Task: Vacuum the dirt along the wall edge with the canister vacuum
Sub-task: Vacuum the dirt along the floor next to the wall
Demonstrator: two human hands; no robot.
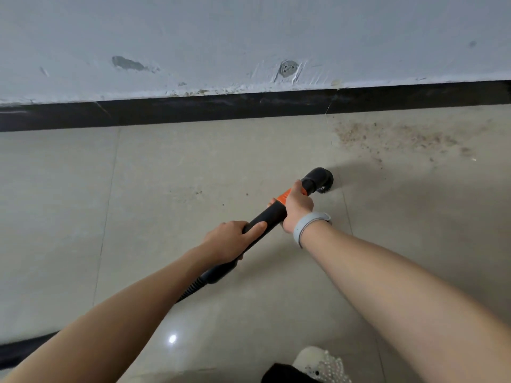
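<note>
Shoe [318, 363] noted at near edge, pale, on tiled floor [69, 217]. Further out, left hand [231, 240] found wrapped round black vacuum wand [265, 217], thumb laid along top of tube, hose [193, 288] trailing back beneath forearm. Just beyond, right hand [297, 207] found gripping same wand at orange collar [284, 196], fingers curled over it, grey wristband [307, 226] on wrist. Round brush nozzle [322, 179] seen at wand tip, at or just above floor; contact not confirmed. Canister itself not in view. A few stray specks [197, 192] remained on tiles left of nozzle. Beyond nozzle and to its right, main patch of dirt [398, 138] lay spread close to black skirting [193, 109], apart from brush and apparently untouched. Floor along skirting to left looked largely free of grit. Judged part done at best: bulk of dirt still to be lifted. Chipped wall [249, 37] above skirting recorded.
</note>
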